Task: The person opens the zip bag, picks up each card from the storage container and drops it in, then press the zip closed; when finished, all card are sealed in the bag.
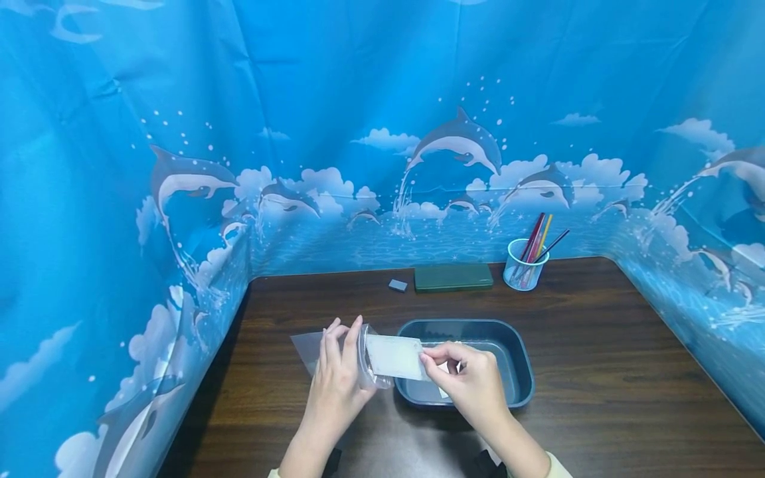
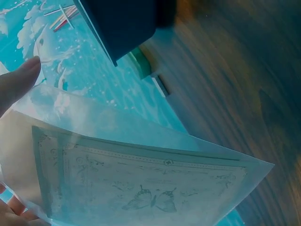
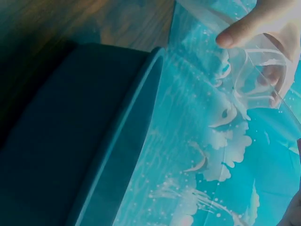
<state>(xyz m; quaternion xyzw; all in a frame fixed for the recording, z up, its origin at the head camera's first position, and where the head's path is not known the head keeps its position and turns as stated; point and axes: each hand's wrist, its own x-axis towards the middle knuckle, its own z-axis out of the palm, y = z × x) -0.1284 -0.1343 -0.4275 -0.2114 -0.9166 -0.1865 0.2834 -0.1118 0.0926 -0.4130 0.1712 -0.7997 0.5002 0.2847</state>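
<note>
My left hand [image 1: 336, 385] grips a clear plastic bag [image 1: 306, 346] around its open end, thumb and fingers on opposite sides. Printed paper with a butterfly [image 2: 155, 200] shows through the plastic in the left wrist view. A flat white card or small stack of paper [image 1: 394, 357] lies across the bag's mouth. Its right end is pinched between the thumb and index finger of my right hand [image 1: 475, 382]. Both hands are over the left part of a dark blue-grey tray [image 1: 526, 362], where white paper [image 1: 443, 392] shows partly behind the right hand.
Along the back of the brown wooden table [image 1: 615, 345] are a small grey block [image 1: 397, 285], a green flat case [image 1: 454, 277] and a light blue mesh cup [image 1: 518, 275] with several pencils [image 1: 540, 239]. A dolphin-print curtain [image 1: 358, 86] encloses the back and sides.
</note>
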